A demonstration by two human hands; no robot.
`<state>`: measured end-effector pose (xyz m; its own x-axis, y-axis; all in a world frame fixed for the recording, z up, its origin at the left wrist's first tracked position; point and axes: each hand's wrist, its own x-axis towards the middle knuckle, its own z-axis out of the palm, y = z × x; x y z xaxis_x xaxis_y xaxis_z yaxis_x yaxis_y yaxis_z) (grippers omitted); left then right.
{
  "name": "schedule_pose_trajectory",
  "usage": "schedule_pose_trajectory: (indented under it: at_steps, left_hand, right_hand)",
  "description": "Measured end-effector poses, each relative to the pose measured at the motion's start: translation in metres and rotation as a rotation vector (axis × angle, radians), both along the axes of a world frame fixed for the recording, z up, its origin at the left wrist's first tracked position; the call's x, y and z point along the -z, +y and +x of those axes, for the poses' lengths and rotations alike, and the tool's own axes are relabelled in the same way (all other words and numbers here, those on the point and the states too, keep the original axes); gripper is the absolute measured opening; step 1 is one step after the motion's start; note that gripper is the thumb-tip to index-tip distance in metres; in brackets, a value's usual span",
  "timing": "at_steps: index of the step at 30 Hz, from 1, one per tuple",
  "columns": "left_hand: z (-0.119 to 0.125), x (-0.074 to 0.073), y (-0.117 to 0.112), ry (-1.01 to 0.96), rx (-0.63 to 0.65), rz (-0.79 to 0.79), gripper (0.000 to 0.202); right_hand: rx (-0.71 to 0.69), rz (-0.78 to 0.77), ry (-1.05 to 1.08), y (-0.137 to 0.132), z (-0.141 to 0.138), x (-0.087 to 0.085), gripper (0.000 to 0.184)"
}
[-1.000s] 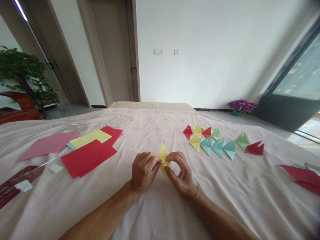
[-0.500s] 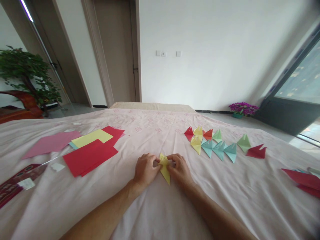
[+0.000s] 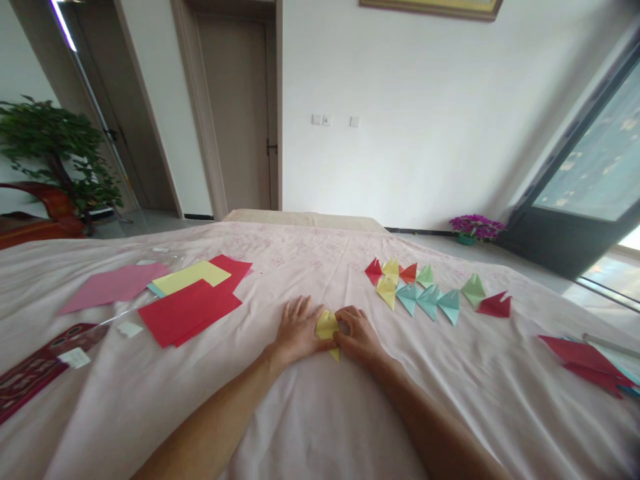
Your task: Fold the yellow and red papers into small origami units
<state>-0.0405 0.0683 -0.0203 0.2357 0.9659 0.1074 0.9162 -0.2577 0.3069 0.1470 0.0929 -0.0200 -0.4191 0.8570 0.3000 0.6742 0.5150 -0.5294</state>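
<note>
A small folded yellow paper [image 3: 327, 326] lies on the pale pink cloth [image 3: 310, 413] in front of me. My left hand [image 3: 297, 330] rests flat beside it with fingers stretched out, its thumb side touching the paper's left edge. My right hand [image 3: 357, 337] has its fingers curled and pressed down on the paper's right part. Most of the paper is hidden between the two hands.
Flat sheets of red [image 3: 187, 310], yellow [image 3: 190, 276] and pink paper [image 3: 113, 286] lie to the left. A row of folded paper shapes [image 3: 430, 297] in several colours sits right of centre. More red paper [image 3: 583, 357] lies far right, a dark red packet [image 3: 35, 370] far left.
Both hands brought the yellow paper down from above the cloth and pressed it flat. My left hand has since opened out. The camera tilted up a little.
</note>
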Motion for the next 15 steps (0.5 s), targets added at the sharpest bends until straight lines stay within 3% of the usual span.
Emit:
schedule_pose_trajectory:
  at_steps: [9, 15]
  left_hand:
    - [-0.004, -0.012, 0.024, 0.083, 0.082, -0.324, 0.122]
    - [0.001, -0.015, 0.028, 0.113, 0.066, -0.405, 0.132]
  right_hand:
    - [0.024, -0.041, -0.007, 0.004, -0.001, 0.006, 0.030]
    - [0.034, -0.042, 0.019, 0.006, 0.001, 0.006, 0.024]
